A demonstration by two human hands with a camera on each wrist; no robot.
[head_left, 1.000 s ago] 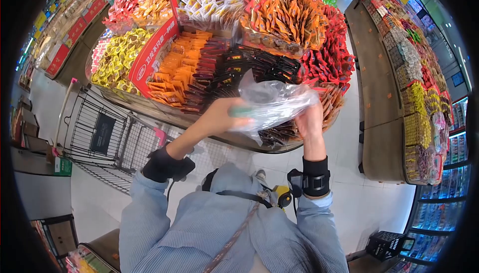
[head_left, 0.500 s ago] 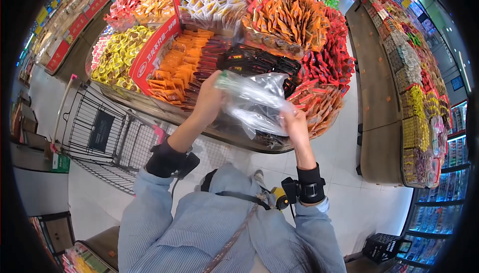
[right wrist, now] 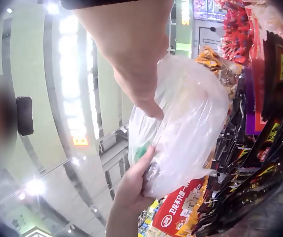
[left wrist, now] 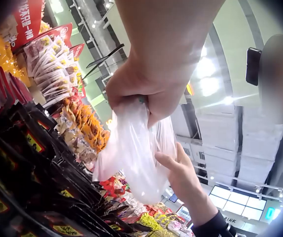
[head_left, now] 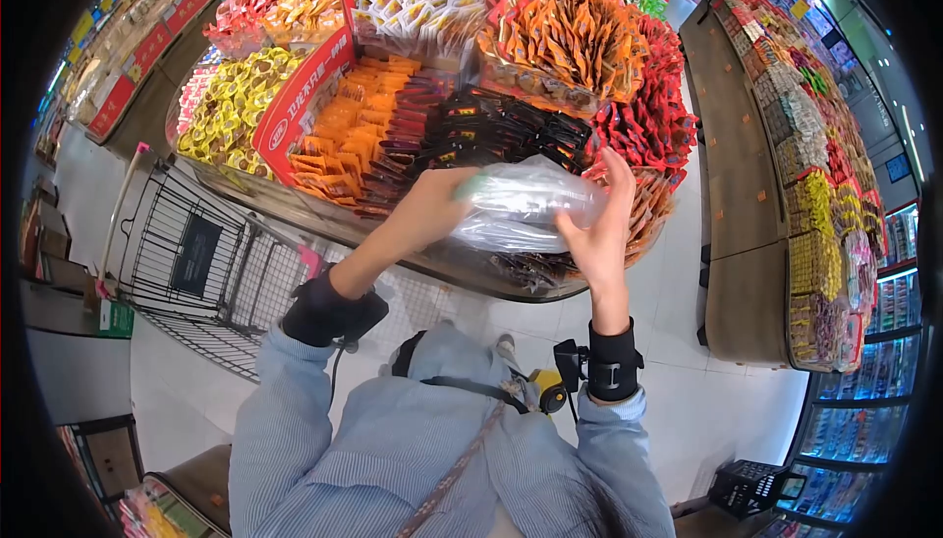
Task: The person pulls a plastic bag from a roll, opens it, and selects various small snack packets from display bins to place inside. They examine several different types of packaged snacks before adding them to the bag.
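A clear plastic bag [head_left: 526, 206] is stretched between the hands above the front of the snack stand. My left hand [head_left: 430, 210] grips its left end, where a bit of green shows. At the bag's right side, my right hand [head_left: 601, 233] touches it with the thumb spread away from straight fingers. In the left wrist view the gathered bag [left wrist: 140, 153] hangs from the left hand [left wrist: 144, 91]. The right wrist view shows the bag [right wrist: 193, 123] puffed out beside the right hand [right wrist: 139, 81], whose fingertips are partly hidden. Black snack packets [head_left: 506, 130] lie just beyond the bag.
Orange packets [head_left: 344, 130] and red packets [head_left: 648, 115] fill other parts of the stand, with a red sign [head_left: 305, 106] between sections. A shopping cart [head_left: 201, 258] stands at the left. Another loaded shelf [head_left: 751, 273] runs along the right, and a black basket [head_left: 751, 489] is at lower right.
My left hand has come down and right from over the packets. The right hand has risen slightly and its fingers have spread, while the bag has become more level and bunched.
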